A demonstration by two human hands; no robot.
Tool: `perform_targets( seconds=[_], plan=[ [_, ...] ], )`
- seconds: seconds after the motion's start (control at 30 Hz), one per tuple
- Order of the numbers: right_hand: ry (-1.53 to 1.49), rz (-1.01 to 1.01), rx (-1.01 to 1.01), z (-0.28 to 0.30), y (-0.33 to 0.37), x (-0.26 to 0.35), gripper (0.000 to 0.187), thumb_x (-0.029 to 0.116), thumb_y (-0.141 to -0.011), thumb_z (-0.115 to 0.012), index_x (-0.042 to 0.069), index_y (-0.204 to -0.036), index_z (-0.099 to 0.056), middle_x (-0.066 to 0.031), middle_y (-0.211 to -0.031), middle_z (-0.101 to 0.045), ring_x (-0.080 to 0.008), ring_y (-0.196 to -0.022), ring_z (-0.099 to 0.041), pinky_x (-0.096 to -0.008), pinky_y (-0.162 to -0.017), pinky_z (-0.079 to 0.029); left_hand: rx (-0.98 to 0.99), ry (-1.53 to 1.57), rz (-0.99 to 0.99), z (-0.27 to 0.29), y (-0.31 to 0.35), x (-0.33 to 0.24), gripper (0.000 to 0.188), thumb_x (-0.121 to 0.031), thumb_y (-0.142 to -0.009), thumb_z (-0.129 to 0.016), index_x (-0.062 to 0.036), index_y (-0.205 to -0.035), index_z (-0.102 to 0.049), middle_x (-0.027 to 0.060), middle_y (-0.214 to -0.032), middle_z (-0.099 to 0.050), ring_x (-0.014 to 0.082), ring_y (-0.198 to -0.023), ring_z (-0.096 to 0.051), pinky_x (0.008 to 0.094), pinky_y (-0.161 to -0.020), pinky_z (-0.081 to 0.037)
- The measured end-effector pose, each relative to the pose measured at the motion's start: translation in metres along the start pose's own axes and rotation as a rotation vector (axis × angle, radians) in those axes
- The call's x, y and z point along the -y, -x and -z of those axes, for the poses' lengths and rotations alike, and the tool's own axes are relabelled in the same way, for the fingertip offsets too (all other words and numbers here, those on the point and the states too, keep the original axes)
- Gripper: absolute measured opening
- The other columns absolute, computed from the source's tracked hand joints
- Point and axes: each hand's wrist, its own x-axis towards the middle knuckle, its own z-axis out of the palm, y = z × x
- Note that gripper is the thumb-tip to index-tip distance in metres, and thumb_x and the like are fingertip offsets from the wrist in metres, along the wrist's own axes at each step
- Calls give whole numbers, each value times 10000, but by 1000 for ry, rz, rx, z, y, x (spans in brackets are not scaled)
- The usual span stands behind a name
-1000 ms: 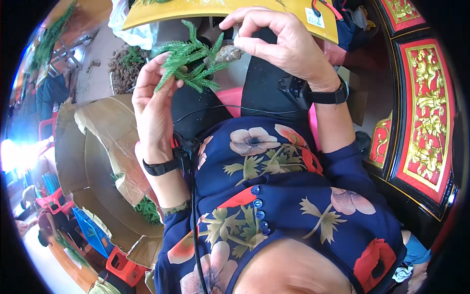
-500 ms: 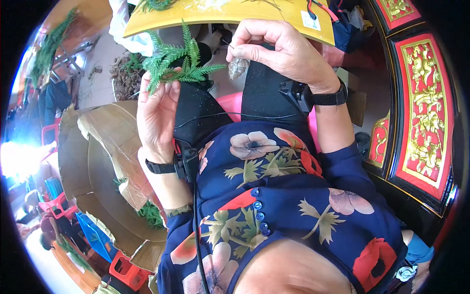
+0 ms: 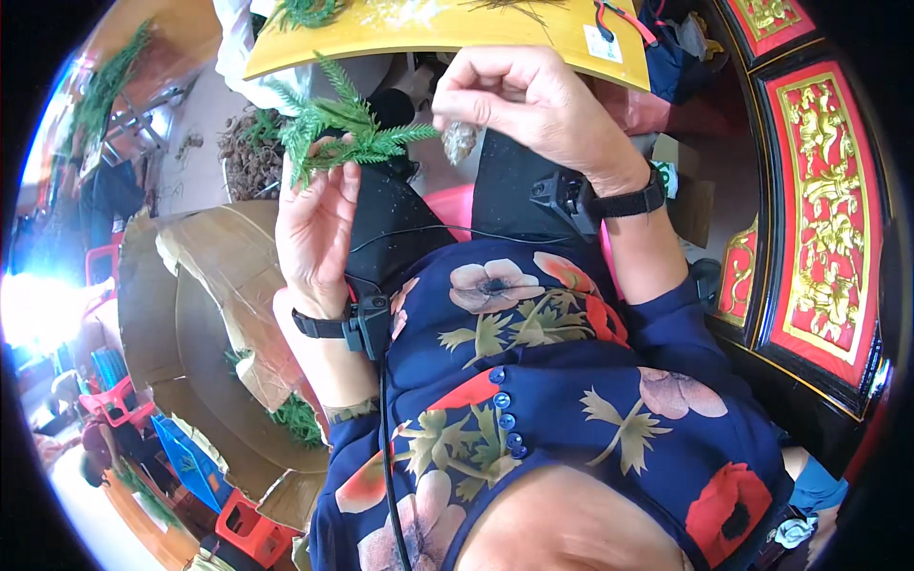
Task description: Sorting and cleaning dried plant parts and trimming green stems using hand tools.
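Note:
Over my lap, my left hand (image 3: pixel 319 224) is closed on a green artificial pine sprig (image 3: pixel 347 124), with its needled branches fanning up and to the right. My right hand (image 3: pixel 538 105) is at the same height, thumb and finger pinched together. From that pinch hangs a small greyish-brown pine cone (image 3: pixel 460 143), gripped at its top end. The sprig's right tip comes close to the cone; whether they touch I cannot tell. Any wire or stem at the cone's top is hidden by my fingers.
A yellow table (image 3: pixel 533 52) is in front, bearing greenery, thin dark sticks and a red-and-black handled tool (image 3: pixel 628 19). A torn cardboard box (image 3: pixel 148 314) with greenery stands at my left. Beyond it is a container of brown clumps (image 3: pixel 249 152). A carved red-and-gold panel (image 3: pixel 824 219) rises at right.
My left hand has shifted slightly right and down, and the sprig has tilted a little. My right hand has turned slightly, with the cone still hanging from it.

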Motion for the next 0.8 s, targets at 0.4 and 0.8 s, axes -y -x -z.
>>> perform_targets(
  seconds=[0.4, 0.8],
  plan=[
    [415, 391, -128, -33, -5, 8, 59, 72, -762, -705, 56, -811, -676, -62, -977, -599, -176, -828, -581, -277, -752, -456, -86, -432, -327, -16, 2, 3, 338, 10, -869, -549, -57, -1193, -479, 118, -1186, -555, 263, -1114, -544, 445, -1014, -403],
    [197, -10, -211, -9, -7, -14, 113, 124, -829, -671, 13, -844, -685, -58, -923, -655, -123, -876, -597, -247, -785, -455, 109, -455, -292, -37, 5, 4, 285, -100, -920, -458, -37, -1198, -478, 100, -1061, -572, 221, -1013, -568, 460, -987, -407]
  ],
)
